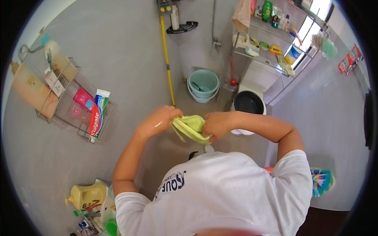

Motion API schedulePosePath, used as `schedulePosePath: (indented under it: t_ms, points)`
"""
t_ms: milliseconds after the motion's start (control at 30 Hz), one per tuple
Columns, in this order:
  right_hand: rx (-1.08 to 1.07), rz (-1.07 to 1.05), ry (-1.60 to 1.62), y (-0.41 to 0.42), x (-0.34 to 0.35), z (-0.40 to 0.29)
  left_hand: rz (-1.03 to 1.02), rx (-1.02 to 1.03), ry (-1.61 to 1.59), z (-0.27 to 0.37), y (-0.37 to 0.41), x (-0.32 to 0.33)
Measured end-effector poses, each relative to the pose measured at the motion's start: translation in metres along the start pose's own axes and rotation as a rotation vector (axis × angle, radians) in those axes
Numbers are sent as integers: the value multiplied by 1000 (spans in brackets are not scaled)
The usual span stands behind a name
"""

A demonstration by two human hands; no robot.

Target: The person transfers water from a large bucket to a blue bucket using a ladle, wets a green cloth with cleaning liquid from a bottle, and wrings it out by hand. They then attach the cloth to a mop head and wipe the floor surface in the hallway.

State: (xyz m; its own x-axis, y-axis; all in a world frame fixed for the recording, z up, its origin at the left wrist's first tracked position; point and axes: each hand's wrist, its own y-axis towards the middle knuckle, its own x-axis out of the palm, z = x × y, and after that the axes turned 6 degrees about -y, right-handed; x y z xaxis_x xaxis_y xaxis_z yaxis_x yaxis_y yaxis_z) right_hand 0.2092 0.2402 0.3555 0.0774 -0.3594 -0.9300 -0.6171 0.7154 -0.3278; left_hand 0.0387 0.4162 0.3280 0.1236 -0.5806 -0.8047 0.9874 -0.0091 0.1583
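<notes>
A yellow-green cloth is stretched between my two hands in front of my chest, above the bathroom floor. My left hand pinches its left end, where a loose corner hangs down. Folded fingers of my right hand grip the other end, and part of the cloth is hidden behind them. Between the hands the cloth sags into an open fold. Beyond my right forearm stands a white toilet with a black basin on it.
Light blue buckets stand in the far corner beside a yellow pole. Wire wall baskets with bottles and a toothpaste tube hang at left. A metal shelf rack with toiletries rises over the toilet. Bottles and a yellow jug crowd the lower left.
</notes>
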Motion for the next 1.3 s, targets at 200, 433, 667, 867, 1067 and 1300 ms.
schedulePosePath:
  t_ms: [200, 433, 667, 867, 1067, 1300]
  points:
    - [272, 213, -63, -23, -64, 22, 173, 5, 103, -6, -12, -18]
    - [475, 407, -105, -20, -111, 39, 242, 89, -448, 24, 0, -24]
    - [328, 429, -22, -42, -150, 74, 260, -107, 115, -2, 50, -48]
    - [50, 464, 15, -58, -151, 139, 531, -103, 481, -25, 121, -70]
    - [-237, 639, 44, -81, -173, 247, 594, -326, 290, -54, 190, -76]
    - [130, 623, -116, -55, -186, 345, 853, -382, -182, -38, 215, -112]
